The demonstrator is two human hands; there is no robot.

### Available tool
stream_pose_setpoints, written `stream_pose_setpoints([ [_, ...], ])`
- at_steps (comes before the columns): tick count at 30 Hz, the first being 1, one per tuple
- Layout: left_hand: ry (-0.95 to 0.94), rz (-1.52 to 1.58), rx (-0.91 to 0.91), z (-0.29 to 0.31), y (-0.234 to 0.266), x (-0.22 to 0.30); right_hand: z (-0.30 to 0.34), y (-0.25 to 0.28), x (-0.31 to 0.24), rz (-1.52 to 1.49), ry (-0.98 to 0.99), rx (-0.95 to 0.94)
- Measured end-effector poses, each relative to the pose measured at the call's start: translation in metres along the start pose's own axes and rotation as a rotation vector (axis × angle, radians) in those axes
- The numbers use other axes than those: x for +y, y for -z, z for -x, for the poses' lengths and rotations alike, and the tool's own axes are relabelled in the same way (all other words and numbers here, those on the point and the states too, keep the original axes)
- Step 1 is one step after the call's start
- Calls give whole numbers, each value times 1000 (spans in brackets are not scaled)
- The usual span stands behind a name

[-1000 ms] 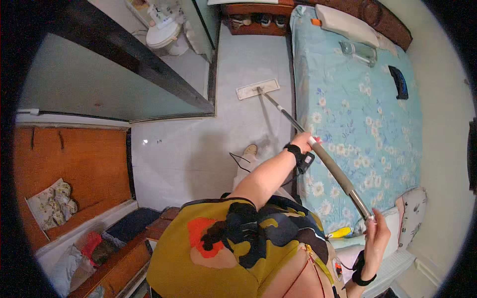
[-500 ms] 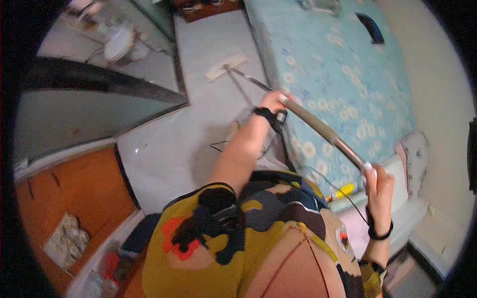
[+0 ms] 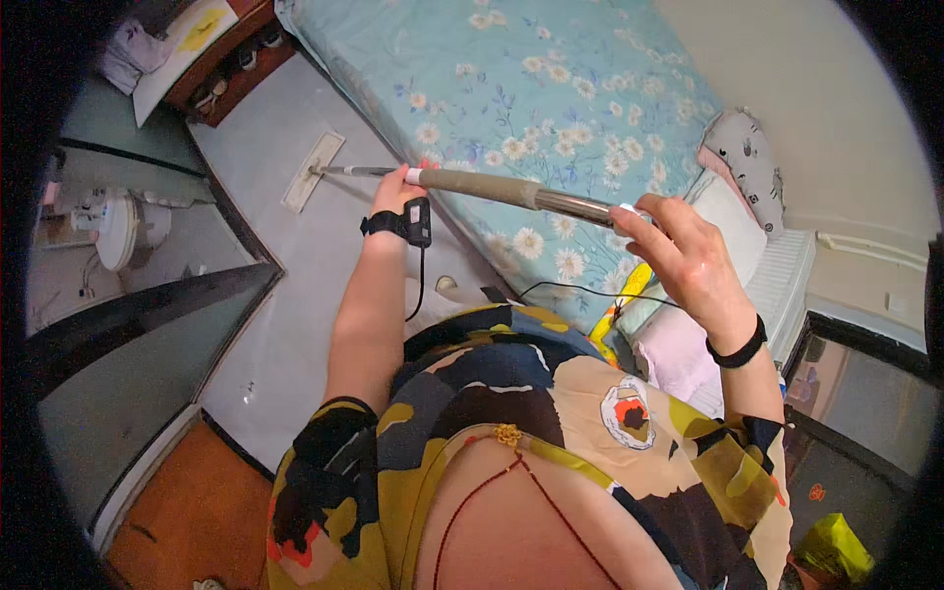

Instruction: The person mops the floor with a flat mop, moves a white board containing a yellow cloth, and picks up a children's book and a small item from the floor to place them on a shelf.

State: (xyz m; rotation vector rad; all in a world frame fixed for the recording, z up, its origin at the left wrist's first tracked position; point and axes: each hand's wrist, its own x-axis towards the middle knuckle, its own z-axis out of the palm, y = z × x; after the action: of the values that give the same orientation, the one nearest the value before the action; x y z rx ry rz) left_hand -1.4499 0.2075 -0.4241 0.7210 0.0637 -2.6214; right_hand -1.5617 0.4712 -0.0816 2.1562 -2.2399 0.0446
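Note:
A flat mop stretches from my right side out to the far left, its long pale rectangular head lying on the floor. My left hand is closed around the shaft, just below the greyish-brown grip sleeve. At the handle's silver upper end is my right hand, its thumb and fingers curled on the tip. A black strap with a small corded device circles my left wrist. My right wrist wears a black band.
A bed with a blue floral cover borders the floor on the right. Glass partitions and a toilet are at left. Beyond the mop stands a brown shoe shelf. A black cable runs behind me near a yellow object.
My view has turned rightward. The mop head now appears farther left, and the handle lies flatter across the view. My right hand has come up higher; both hands still hold the mop.

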Motion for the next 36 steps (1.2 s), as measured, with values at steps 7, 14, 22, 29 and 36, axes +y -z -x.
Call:
stream_pose_setpoints([
  [7,-48,-29,103,-6,5,-3,-3,-13,-7,-203,-377,98],
  [14,-5,204,244,-7,4,-5,-41,-8,-39,192,-227,-183],
  [22,36,100,348,-12,13,-7,-38,-23,-7,-185,-300,-367],
  [29,92,111,305,-36,26,-23,-29,-23,21,-507,-551,-527],
  [36,56,-167,136,-33,30,-21,-29,-21,19,-586,-582,-530],
])
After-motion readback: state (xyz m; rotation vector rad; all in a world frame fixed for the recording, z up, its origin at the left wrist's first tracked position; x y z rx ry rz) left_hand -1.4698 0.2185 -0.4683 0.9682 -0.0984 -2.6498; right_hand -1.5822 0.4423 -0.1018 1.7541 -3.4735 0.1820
